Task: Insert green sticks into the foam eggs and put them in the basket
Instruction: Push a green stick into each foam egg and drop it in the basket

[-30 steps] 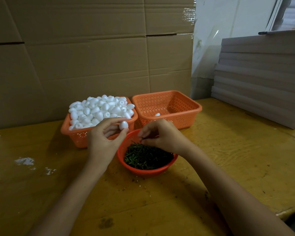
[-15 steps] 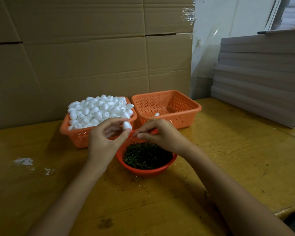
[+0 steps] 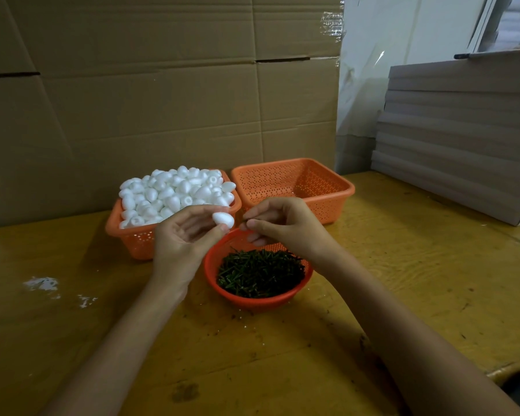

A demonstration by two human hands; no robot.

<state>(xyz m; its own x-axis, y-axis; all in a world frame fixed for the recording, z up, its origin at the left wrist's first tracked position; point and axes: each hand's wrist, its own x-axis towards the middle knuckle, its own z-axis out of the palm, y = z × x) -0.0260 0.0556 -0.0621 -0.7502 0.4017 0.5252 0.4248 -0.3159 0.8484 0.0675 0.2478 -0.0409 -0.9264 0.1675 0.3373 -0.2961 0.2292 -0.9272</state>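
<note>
My left hand [image 3: 183,238] pinches a white foam egg [image 3: 223,219] between thumb and fingertips above the red bowl [image 3: 254,297] of green sticks [image 3: 260,271]. My right hand [image 3: 282,226] is right beside the egg with thumb and forefinger pinched together; a stick between them is too small to make out. Behind stand an orange basket [image 3: 138,240] heaped with foam eggs [image 3: 174,193] and a second orange basket [image 3: 327,187], its inside mostly hidden by my right hand.
Everything sits on a yellow wooden table [image 3: 418,265] with white foam crumbs [image 3: 42,284] at the left. Large cardboard boxes [image 3: 162,100] form a wall behind the baskets. A stack of flat grey cardboard sheets [image 3: 463,139] lies at the right.
My right hand has risen from the stick bowl and moved up next to the egg. My left hand has stayed almost still, holding the egg.
</note>
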